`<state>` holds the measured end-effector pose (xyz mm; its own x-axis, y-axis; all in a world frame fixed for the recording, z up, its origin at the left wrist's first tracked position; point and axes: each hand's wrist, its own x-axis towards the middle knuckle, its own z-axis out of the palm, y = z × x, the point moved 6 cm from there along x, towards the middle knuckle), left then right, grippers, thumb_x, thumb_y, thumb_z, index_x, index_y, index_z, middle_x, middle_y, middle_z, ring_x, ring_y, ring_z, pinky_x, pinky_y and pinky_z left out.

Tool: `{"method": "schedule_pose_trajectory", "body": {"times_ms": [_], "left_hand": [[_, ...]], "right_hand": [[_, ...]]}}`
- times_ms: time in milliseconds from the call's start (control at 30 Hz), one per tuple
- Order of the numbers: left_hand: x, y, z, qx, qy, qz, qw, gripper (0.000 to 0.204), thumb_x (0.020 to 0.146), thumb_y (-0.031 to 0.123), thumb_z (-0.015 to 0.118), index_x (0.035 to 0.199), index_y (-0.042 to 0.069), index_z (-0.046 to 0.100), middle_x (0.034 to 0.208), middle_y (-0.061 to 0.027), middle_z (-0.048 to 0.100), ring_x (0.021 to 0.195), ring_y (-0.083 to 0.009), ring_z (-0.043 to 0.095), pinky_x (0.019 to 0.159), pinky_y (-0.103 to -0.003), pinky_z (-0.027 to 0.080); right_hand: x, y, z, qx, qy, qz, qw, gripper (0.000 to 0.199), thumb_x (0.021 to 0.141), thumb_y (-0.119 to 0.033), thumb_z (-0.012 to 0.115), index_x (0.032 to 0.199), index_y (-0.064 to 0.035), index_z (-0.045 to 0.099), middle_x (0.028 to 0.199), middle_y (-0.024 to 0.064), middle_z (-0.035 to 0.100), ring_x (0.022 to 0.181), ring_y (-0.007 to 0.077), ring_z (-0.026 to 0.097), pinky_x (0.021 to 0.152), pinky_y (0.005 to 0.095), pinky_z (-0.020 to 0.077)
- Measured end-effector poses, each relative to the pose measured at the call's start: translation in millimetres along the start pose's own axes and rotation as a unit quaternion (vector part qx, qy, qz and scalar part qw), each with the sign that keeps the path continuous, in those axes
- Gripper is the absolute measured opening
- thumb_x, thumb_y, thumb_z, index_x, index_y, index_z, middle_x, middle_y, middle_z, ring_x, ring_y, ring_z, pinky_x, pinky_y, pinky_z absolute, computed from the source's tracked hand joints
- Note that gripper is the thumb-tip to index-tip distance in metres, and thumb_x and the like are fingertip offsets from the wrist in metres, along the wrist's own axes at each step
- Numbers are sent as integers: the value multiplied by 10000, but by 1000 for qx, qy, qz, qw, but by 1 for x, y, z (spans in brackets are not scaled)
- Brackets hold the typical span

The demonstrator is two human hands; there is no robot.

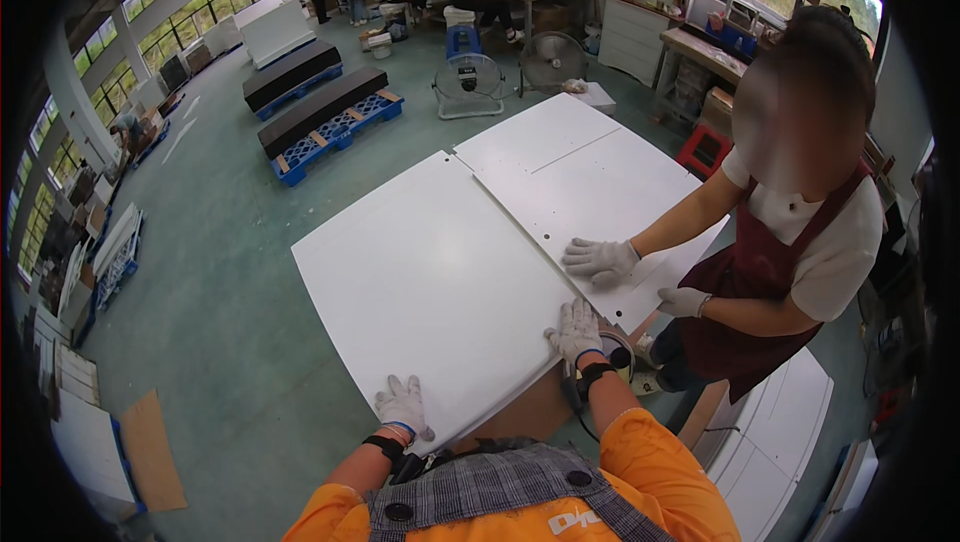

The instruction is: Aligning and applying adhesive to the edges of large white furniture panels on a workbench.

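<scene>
In front of me lies a large white panel (430, 262), flat and at about waist height. My left hand (403, 407), in a pale work glove, rests with spread fingers on its near left edge. Gloved too, my right hand (575, 332) lies on the near right corner, fingers stretched out. A second white panel (590, 167), with small dark holes and a thin line across it, adjoins the first on the right. On that panel a co-worker's gloved hand (600, 260) lies flat, while their other hand (685, 302) is at its near right edge.
The co-worker in a dark red apron (790, 252) stands close on my right. More white panels (770, 442) are stacked at the lower right. Blue pallets (330, 137) with dark slabs, floor fans (468, 82) and a red stool (705, 149) stand farther off. Several people work at the back.
</scene>
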<state>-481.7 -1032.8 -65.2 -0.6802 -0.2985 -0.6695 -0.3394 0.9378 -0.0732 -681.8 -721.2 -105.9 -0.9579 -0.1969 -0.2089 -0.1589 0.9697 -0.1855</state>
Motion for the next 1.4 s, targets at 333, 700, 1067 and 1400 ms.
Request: {"method": "schedule_pose_trajectory", "body": {"times_ms": [333, 700, 1067, 1400], "left_hand": [[1, 0, 1, 5, 0, 0, 1000, 1282, 502, 376, 874, 1506, 134, 114, 1533, -270, 104, 1319, -544, 264, 1086, -563, 263], [3, 0, 3, 15, -2, -1, 1000, 1290, 514, 404, 877, 1510, 145, 99, 1537, -264, 95, 1323, -541, 255, 1088, -564, 257], [5, -1, 4, 18, -5, -2, 1000, 1304, 498, 391, 879, 1510, 152, 92, 1540, -260, 85, 1321, -538, 257, 1087, -564, 257], [5, -2, 6, 12, 6, -1, 1000, 1286, 495, 376, 871, 1507, 151, 109, 1536, -258, 101, 1312, -531, 275, 1082, -560, 269]], "right_hand": [[-3, -1, -5, 8, -13, 19, 1000, 818, 848, -550, 520, 1446, -38, 298, 1525, 214, 209, 1421, 360, 165, 1158, 472, 143], [-5, -2, -9, 30, 1, 17, 999, 804, 844, -523, 544, 1433, -29, 310, 1519, 223, 221, 1421, 362, 173, 1156, 475, 148], [-4, 1, -8, 26, -5, 20, 999, 777, 855, -528, 534, 1429, -46, 329, 1523, 208, 221, 1423, 349, 171, 1160, 466, 140], [-3, 1, -6, 14, 3, 19, 1000, 738, 859, -529, 523, 1419, -84, 343, 1523, 207, 220, 1417, 355, 185, 1152, 490, 147]]}}
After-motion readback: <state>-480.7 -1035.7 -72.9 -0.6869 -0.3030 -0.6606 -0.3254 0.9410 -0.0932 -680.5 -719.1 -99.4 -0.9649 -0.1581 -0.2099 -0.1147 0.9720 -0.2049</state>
